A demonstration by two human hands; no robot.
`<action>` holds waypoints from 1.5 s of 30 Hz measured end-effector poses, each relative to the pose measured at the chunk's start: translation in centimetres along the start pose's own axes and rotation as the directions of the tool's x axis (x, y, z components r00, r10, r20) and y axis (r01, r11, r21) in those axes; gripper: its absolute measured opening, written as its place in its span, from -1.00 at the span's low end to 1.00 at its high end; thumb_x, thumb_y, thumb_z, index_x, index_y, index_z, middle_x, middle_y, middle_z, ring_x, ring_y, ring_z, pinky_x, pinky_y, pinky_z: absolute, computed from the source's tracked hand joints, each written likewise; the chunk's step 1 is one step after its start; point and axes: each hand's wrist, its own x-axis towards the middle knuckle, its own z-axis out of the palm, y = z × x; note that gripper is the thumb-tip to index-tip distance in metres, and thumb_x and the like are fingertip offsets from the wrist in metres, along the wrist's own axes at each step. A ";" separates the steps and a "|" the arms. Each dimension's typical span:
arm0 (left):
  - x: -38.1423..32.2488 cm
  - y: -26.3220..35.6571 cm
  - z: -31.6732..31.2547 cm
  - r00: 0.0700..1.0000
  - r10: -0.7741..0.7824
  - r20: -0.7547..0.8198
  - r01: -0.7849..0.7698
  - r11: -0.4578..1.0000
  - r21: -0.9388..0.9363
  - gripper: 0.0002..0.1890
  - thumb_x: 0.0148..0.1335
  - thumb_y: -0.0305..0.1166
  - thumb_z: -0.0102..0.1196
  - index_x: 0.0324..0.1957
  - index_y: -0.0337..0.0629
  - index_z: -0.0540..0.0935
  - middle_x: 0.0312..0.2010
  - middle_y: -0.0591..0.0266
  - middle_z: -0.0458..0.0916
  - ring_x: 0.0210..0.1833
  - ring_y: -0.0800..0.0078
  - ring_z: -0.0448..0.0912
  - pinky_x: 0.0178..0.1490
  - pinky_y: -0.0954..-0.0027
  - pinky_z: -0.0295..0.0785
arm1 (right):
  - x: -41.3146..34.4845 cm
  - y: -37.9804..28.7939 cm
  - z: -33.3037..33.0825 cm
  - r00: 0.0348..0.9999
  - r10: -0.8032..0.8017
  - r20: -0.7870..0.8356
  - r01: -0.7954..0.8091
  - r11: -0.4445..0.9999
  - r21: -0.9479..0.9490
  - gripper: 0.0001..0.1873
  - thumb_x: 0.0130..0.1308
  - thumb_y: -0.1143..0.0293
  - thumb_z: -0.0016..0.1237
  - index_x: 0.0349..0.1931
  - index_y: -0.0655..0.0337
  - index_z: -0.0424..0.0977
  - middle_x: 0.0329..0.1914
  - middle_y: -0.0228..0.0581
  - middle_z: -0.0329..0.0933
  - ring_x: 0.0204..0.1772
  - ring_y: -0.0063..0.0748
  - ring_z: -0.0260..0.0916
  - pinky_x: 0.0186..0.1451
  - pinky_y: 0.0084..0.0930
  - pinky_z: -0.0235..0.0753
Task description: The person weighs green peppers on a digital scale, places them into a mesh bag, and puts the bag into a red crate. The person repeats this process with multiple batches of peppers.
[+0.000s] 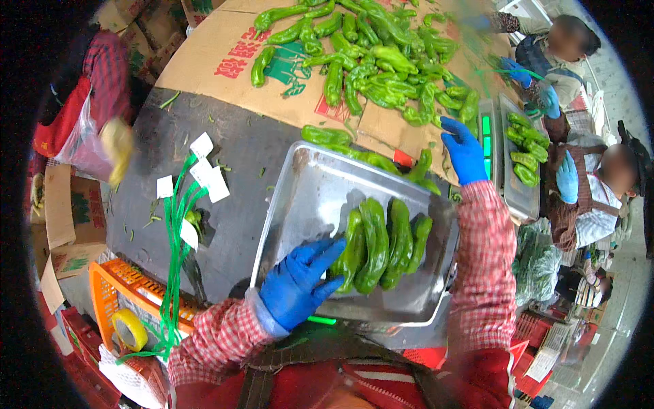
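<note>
A clear rectangular tray [306, 204] lies before me, with several long green peppers [373, 245] side by side in it. My left hand [301, 283], in a blue glove, is over the tray's near left part. Its fingers are apart at the leftmost pepper, and whether they touch it is hard to tell. Beyond the tray's far right corner, my blue-gloved right hand [464, 151] reaches toward the large pile of green peppers [388, 61]. The fingers are spread beside the pile's near right edge, with nothing seen in them.
Green ties with white tags [176, 225] hang left of the tray, above an orange basket [110, 291] and a yellow tape roll [129, 330]. Cardboard [204, 66] underlies the pile. Co-workers in gloves stand at right by another pepper tray [521, 194]; a person with a bag is at left.
</note>
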 end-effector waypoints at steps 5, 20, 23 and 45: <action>0.1 -0.8 0.3 0.997 0.066 0.046 -0.065 0.997 -0.035 -0.45 -0.10 -0.47 0.09 0.02 -0.23 0.27 -0.02 -0.07 0.28 -0.01 0.05 0.31 0.03 0.27 0.25 | 9.0 4.0 3.0 0.974 0.106 -0.200 -0.197 0.834 -0.515 -0.51 0.00 0.25 -0.05 -0.04 0.24 0.27 -0.13 0.00 0.37 -0.06 -0.19 0.34 -0.06 -0.46 0.33; -0.2 -0.2 0.8 1.000 0.001 0.013 -0.002 0.997 0.074 -0.48 -0.04 -0.44 0.05 0.05 -0.16 0.27 -0.02 0.01 0.30 0.02 0.16 0.31 0.05 0.35 0.24 | -5.7 -2.9 -3.9 0.885 -0.104 0.454 -0.305 0.608 0.733 -0.39 0.06 0.46 -0.13 0.14 0.30 -0.03 0.04 -0.15 0.22 0.05 -0.26 0.24 0.10 -0.37 0.23; -0.7 -0.4 1.0 0.999 -0.033 -0.006 0.033 0.998 0.050 -0.46 -0.03 -0.42 0.04 0.07 -0.16 0.24 -0.01 0.01 0.28 0.03 0.15 0.30 0.05 0.36 0.24 | -11.2 -5.5 -4.3 0.916 -0.006 0.401 -0.261 0.751 0.606 -0.37 0.04 0.50 -0.13 0.15 0.30 -0.05 0.08 -0.15 0.17 0.07 -0.28 0.21 0.10 -0.40 0.23; -0.8 0.6 -0.5 0.988 -0.004 0.154 -0.013 0.994 0.111 -0.23 -0.08 -0.27 0.12 0.17 -0.09 0.03 0.08 -0.12 0.14 0.02 0.02 0.30 0.00 0.29 0.29 | -15.4 -9.1 0.3 0.849 -0.120 0.515 0.050 0.988 0.149 -0.55 0.15 0.42 -0.20 0.08 0.25 0.14 0.13 -0.18 0.15 0.22 -0.35 0.01 0.22 -0.46 -0.03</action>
